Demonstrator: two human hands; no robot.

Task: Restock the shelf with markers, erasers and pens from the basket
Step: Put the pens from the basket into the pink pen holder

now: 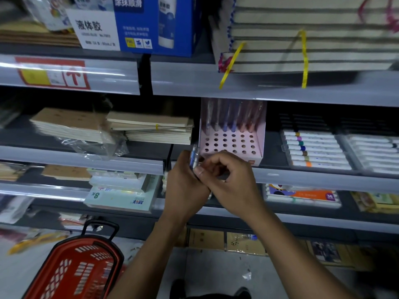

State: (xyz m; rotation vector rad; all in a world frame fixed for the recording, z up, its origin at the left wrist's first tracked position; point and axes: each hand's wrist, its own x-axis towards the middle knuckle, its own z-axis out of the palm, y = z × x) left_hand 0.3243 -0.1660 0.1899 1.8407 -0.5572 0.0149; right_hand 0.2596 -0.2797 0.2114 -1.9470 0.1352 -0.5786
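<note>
My left hand (184,186) grips a small bunch of pens (193,156) upright, their tips poking above my fingers. My right hand (228,180) is pressed against the left, thumb and fingers pinching at the same bunch. Both hands hover just in front of a pink pen display box (257,145) on the middle shelf. Its perforated floor has several empty holes, and a row of pens (232,117) stands along its back. The red shopping basket (75,268) sits on the floor at lower left; its contents are not visible.
Marker sets in clear cases (315,149) lie right of the pink box. Stacks of notebooks (151,128) and a loose plastic wrapper (101,145) lie to its left. Paper pads fill the shelf below, and a blue glue carton (155,24) stands above.
</note>
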